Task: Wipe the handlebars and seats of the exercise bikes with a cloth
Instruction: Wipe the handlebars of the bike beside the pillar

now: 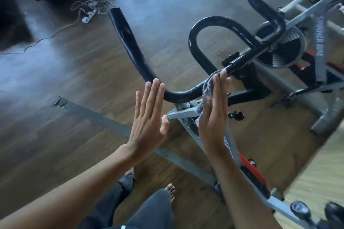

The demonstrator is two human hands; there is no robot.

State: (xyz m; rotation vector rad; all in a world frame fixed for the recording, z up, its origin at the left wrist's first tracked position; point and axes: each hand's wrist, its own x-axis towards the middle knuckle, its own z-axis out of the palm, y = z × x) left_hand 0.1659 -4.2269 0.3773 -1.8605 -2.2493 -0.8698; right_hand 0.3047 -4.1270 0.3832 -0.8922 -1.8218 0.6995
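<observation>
A black curved handlebar (130, 46) of a grey exercise bike (188, 113) runs across the middle of the view. My left hand (149, 117) is flat with straight fingers, its fingertips at the handlebar's lower bend. My right hand (214, 117) is also flat with straight fingers and presses a small grey cloth (207, 89) against the bar near its centre clamp. Part of the cloth hangs down under my palm. The bike's seat is out of sight.
A second grey bike (319, 37) marked "SPINNER BIKE" stands at the right with its flywheel (284, 48). A white power strip (89, 16) and tangled cables lie on the wooden floor at the upper left. My feet (170, 191) are below, beside the bike's base bar (104, 119).
</observation>
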